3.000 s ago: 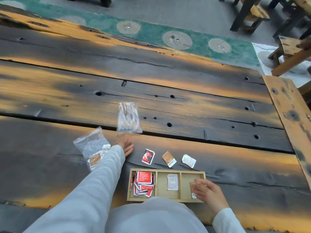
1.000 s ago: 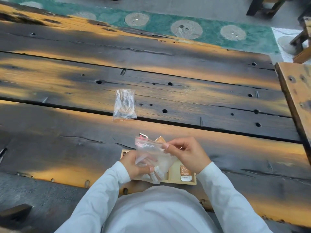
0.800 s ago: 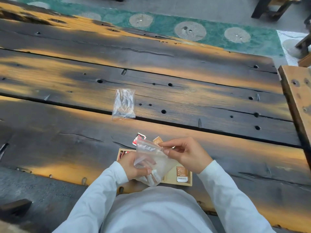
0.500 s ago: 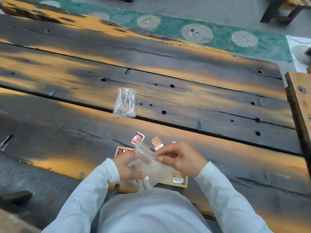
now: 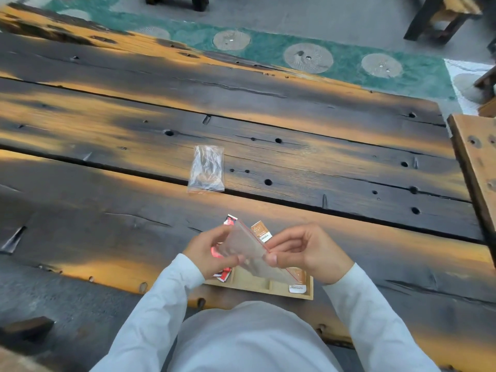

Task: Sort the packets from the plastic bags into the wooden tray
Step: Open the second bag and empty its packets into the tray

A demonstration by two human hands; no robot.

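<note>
Both my hands hold a clear zip bag [image 5: 248,251] with a red seal line above the wooden tray [image 5: 257,287]. My left hand [image 5: 210,251] grips its left side and my right hand [image 5: 303,251] pinches the right edge. The tray sits at the table's near edge, mostly hidden by the bag and my hands; red packets [image 5: 222,275] show in its left compartment and a brown packet [image 5: 298,281] in its right one. A red packet [image 5: 230,220] and a brown packet [image 5: 261,232] lie on the table just beyond the tray.
A second clear plastic bag [image 5: 206,169] lies flat on the table [image 5: 107,135] further out. A light wooden bench [image 5: 477,162] borders the table on the right. Stools stand on the floor beyond the green mat [image 5: 268,52].
My left hand fetched the bag from the table's left side and brought it over the tray. Over the last second both hands have tilted and turned the bag; my view drifted slightly.
</note>
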